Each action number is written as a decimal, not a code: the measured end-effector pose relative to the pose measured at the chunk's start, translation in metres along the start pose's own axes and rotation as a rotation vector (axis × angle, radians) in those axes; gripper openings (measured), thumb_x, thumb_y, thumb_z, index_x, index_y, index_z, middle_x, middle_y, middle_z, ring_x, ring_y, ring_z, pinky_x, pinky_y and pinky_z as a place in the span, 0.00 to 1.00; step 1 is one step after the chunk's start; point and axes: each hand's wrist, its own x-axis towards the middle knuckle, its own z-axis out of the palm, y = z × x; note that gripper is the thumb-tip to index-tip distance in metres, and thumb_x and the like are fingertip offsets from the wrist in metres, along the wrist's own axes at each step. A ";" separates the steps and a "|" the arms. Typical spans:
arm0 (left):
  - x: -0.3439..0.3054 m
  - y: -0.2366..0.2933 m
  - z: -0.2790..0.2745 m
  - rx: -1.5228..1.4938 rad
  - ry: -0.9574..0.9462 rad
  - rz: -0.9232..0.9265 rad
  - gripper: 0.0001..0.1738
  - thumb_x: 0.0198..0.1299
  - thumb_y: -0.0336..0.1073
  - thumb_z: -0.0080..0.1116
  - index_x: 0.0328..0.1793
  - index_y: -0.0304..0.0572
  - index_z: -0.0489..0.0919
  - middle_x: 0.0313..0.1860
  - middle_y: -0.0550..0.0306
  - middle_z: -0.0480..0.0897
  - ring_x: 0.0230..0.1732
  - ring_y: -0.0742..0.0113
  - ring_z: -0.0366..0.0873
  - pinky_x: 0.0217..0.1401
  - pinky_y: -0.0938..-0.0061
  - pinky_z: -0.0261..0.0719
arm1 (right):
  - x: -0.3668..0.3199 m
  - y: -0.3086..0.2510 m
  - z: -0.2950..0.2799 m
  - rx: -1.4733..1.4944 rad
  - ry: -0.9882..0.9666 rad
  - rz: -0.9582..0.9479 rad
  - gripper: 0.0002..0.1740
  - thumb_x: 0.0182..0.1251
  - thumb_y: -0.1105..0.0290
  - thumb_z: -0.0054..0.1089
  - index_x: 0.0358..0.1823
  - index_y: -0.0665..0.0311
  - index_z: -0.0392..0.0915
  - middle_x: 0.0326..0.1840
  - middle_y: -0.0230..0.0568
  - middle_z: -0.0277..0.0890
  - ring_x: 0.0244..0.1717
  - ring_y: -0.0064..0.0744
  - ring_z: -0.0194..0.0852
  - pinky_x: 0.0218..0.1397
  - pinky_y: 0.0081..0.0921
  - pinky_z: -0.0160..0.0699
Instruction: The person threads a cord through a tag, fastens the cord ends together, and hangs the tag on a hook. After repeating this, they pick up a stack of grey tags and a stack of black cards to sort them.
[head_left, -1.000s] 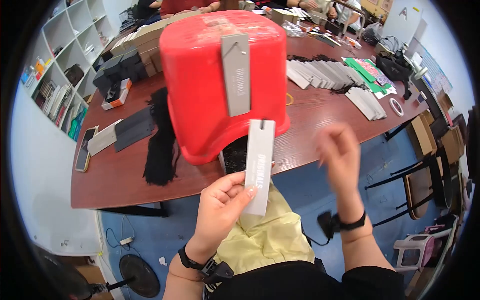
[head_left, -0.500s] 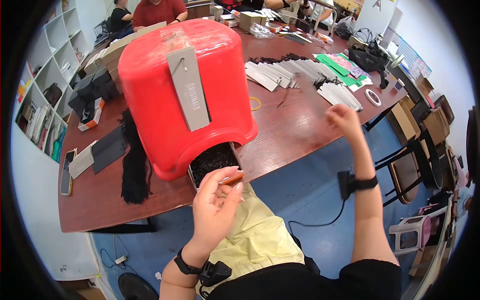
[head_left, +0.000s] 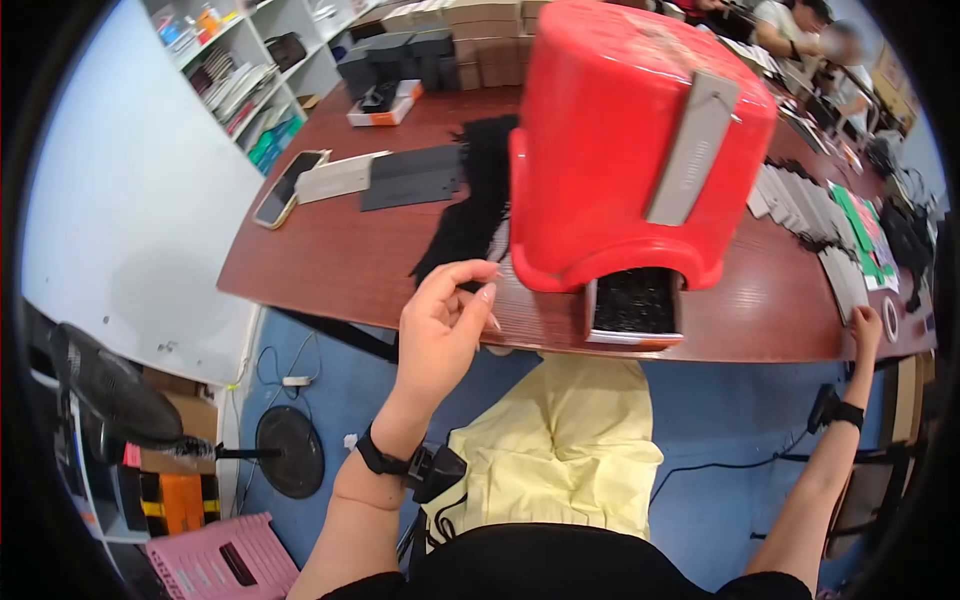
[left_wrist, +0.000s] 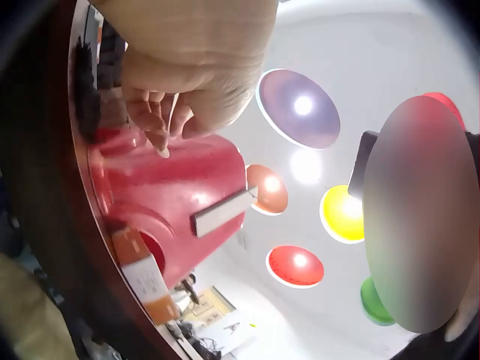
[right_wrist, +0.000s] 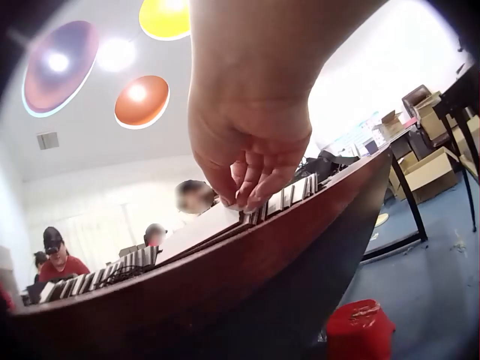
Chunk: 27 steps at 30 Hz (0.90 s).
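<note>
At the right end of the table my right hand (head_left: 862, 335) pinches the end of a grey tag (head_left: 842, 283), which lies at the near end of a fanned row of tags (head_left: 800, 205). The right wrist view has the fingertips right at the tag's holed end (right_wrist: 202, 229). My left hand (head_left: 445, 320) hovers over the table's front edge, its fingers loosely curled and holding nothing. Just beyond it lies a bundle of black cords (head_left: 480, 190). An upturned red stool (head_left: 630, 150) carries a grey tag (head_left: 695, 150) on its side. Beneath its arch sits a box of black strings (head_left: 635, 305).
Left on the table (head_left: 320, 255) are a phone (head_left: 288, 188), a beige card (head_left: 340, 178) and dark cards (head_left: 410, 178). Stacked boxes (head_left: 485, 50) stand behind. A tape roll (head_left: 890, 318) and green sheets (head_left: 860, 230) lie far right. A fan (head_left: 290, 450) stands on the floor.
The tag passed from my left hand to my right, which carried it rightward to the row of tags. My left hand stays near the front edge, without the tag. The head view swung left.
</note>
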 end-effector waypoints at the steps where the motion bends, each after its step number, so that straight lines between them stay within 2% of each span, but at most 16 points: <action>1: 0.004 -0.001 -0.009 0.060 0.045 0.048 0.10 0.54 0.25 0.50 0.43 0.34 0.72 0.36 0.61 0.72 0.25 0.82 0.71 0.22 0.90 0.66 | -0.002 -0.002 0.000 -0.028 0.020 -0.013 0.08 0.54 0.68 0.53 0.30 0.66 0.72 0.16 0.29 0.66 0.11 0.16 0.58 0.12 0.11 0.55; 3: 0.016 -0.005 -0.026 0.257 0.147 0.140 0.08 0.52 0.24 0.52 0.40 0.34 0.75 0.33 0.60 0.73 0.24 0.82 0.71 0.22 0.89 0.67 | 0.001 0.006 -0.005 -0.065 0.010 -0.012 0.09 0.55 0.68 0.53 0.34 0.65 0.71 0.18 0.31 0.68 0.14 0.15 0.60 0.12 0.12 0.55; 4: 0.027 -0.013 -0.037 0.391 0.152 0.227 0.08 0.53 0.26 0.51 0.40 0.34 0.74 0.32 0.61 0.76 0.25 0.81 0.72 0.22 0.89 0.67 | -0.002 0.004 -0.003 -0.066 0.005 -0.013 0.09 0.55 0.68 0.53 0.34 0.65 0.71 0.18 0.31 0.68 0.14 0.15 0.60 0.12 0.12 0.55; 6: 0.038 -0.013 -0.050 0.636 0.114 0.358 0.07 0.51 0.25 0.51 0.37 0.34 0.76 0.32 0.61 0.76 0.25 0.80 0.72 0.25 0.88 0.68 | -0.011 -0.003 -0.004 -0.132 0.055 -0.025 0.11 0.55 0.67 0.53 0.36 0.66 0.71 0.19 0.31 0.68 0.15 0.16 0.62 0.14 0.12 0.57; 8: 0.047 -0.012 -0.049 0.632 0.059 0.397 0.07 0.49 0.24 0.53 0.35 0.37 0.77 0.32 0.59 0.76 0.26 0.76 0.73 0.27 0.85 0.69 | -0.033 -0.029 0.000 -0.189 0.127 -0.079 0.11 0.56 0.67 0.52 0.37 0.66 0.71 0.19 0.31 0.69 0.16 0.16 0.62 0.15 0.12 0.59; 10: 0.055 -0.012 -0.043 0.771 -0.122 0.586 0.08 0.47 0.26 0.53 0.35 0.41 0.78 0.31 0.58 0.75 0.29 0.62 0.73 0.32 0.75 0.71 | -0.048 -0.048 0.007 -0.244 0.200 -0.131 0.12 0.57 0.66 0.52 0.39 0.66 0.71 0.19 0.32 0.69 0.17 0.16 0.63 0.16 0.13 0.60; 12: 0.063 -0.010 -0.036 0.831 -0.181 0.620 0.08 0.45 0.25 0.53 0.33 0.43 0.78 0.29 0.59 0.73 0.31 0.60 0.72 0.33 0.74 0.71 | -0.055 -0.056 0.014 -0.139 0.147 -0.209 0.13 0.58 0.65 0.51 0.40 0.65 0.71 0.20 0.32 0.69 0.17 0.16 0.64 0.18 0.13 0.61; 14: 0.072 -0.012 -0.032 0.939 -0.385 0.736 0.07 0.43 0.24 0.52 0.29 0.44 0.78 0.28 0.59 0.71 0.32 0.63 0.72 0.32 0.73 0.71 | -0.073 -0.083 0.025 -0.132 0.146 -0.215 0.12 0.59 0.65 0.51 0.40 0.64 0.71 0.19 0.31 0.68 0.18 0.15 0.64 0.18 0.12 0.61; 17: 0.080 -0.010 -0.029 1.003 -0.471 0.751 0.08 0.41 0.24 0.54 0.29 0.44 0.78 0.28 0.59 0.69 0.33 0.62 0.70 0.33 0.72 0.70 | -0.103 -0.127 0.039 -0.046 0.045 -0.226 0.10 0.59 0.68 0.51 0.39 0.64 0.71 0.18 0.28 0.66 0.18 0.13 0.61 0.19 0.11 0.59; 22: 0.082 -0.008 -0.026 1.130 -0.578 0.754 0.06 0.42 0.26 0.54 0.29 0.44 0.76 0.29 0.59 0.69 0.36 0.61 0.70 0.35 0.71 0.70 | -0.127 -0.159 0.050 -0.007 -0.010 -0.284 0.08 0.59 0.71 0.50 0.40 0.64 0.71 0.18 0.27 0.65 0.17 0.12 0.59 0.19 0.11 0.57; 24: 0.085 -0.007 -0.027 1.231 -0.599 0.674 0.05 0.42 0.27 0.55 0.29 0.42 0.74 0.31 0.58 0.69 0.37 0.60 0.70 0.37 0.70 0.70 | -0.135 -0.171 0.055 0.011 -0.046 -0.289 0.09 0.59 0.71 0.49 0.40 0.65 0.71 0.18 0.27 0.64 0.18 0.12 0.60 0.20 0.10 0.58; 27: 0.086 -0.012 -0.030 1.101 -0.626 0.635 0.05 0.43 0.27 0.55 0.28 0.40 0.73 0.31 0.57 0.69 0.36 0.58 0.69 0.39 0.69 0.70 | -0.145 -0.181 0.059 0.021 -0.100 -0.359 0.09 0.60 0.72 0.49 0.40 0.66 0.71 0.18 0.27 0.64 0.18 0.12 0.60 0.20 0.10 0.59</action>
